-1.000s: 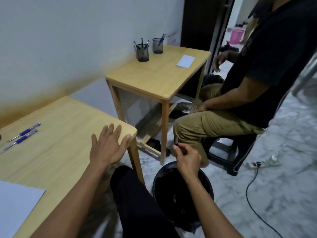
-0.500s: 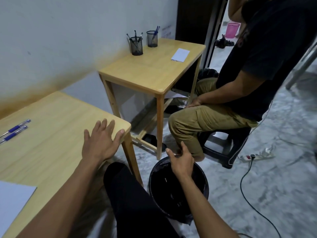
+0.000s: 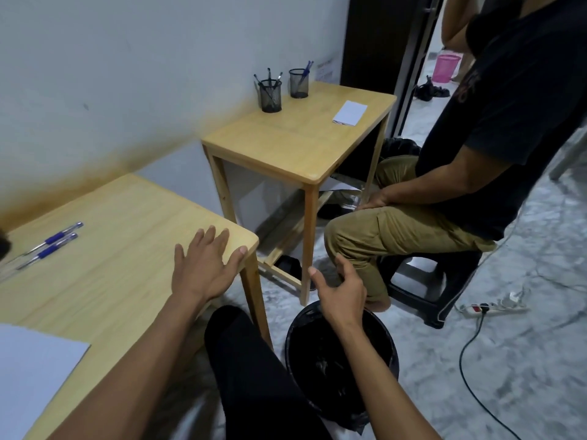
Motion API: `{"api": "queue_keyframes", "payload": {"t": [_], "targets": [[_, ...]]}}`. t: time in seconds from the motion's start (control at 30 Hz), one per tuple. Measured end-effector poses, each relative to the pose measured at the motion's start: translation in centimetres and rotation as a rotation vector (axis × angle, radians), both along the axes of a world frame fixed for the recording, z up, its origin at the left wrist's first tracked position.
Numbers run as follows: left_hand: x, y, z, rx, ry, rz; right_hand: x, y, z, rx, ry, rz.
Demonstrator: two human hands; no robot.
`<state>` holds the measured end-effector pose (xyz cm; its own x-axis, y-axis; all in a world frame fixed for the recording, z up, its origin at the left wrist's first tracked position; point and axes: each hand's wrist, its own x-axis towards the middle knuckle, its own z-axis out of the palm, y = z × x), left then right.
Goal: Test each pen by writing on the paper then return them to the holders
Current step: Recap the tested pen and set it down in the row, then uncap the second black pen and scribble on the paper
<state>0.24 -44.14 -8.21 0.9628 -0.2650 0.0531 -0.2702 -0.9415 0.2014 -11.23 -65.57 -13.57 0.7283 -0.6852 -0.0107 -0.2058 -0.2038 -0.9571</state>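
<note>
Right hand (image 3: 341,296) now above bin (image 3: 386,360)

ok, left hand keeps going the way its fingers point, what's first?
Probably nothing on the tabletop: the left hand lies flat, fingers pointing at the near table's far right edge. Beyond that, likely the second table's leg; depth unclear.

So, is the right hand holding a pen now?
No, the right hand hangs over the black bin with its fingers loosely spread and nothing between them.
</note>
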Motion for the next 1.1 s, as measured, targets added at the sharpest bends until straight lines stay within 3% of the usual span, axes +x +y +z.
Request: {"api": "queue_keyframes", "payload": {"t": [0.27, 0.63, 0.83, 0.97, 1.1], "targets": [[-1.8, 3.6, 4.2, -0.433, -0.012, 0.079, 2.6, 7.2, 9.0, 0.019, -0.234, 0.260], [-11.2, 21.0, 6.1, -0.510, -0.299, 0.407, 5.9, 26.4, 13.5, -0.031, -0.372, 0.945], [-17.4, 29.8, 4.1, -0.398, -0.415, 0.753, 6.8, 38.5, 11.7, -0.304, -0.407, 1.289], [-19.3, 34.0, 2.1, -0.334, -0.447, 0.902, 8.2, 45.9, 10.0, -0.537, -0.373, 1.383], [-19.8, 36.8, 0.1, -0.231, -0.350, 0.984, 9.4, 50.3, 8.3, -0.835, -0.348, 1.403]]}}
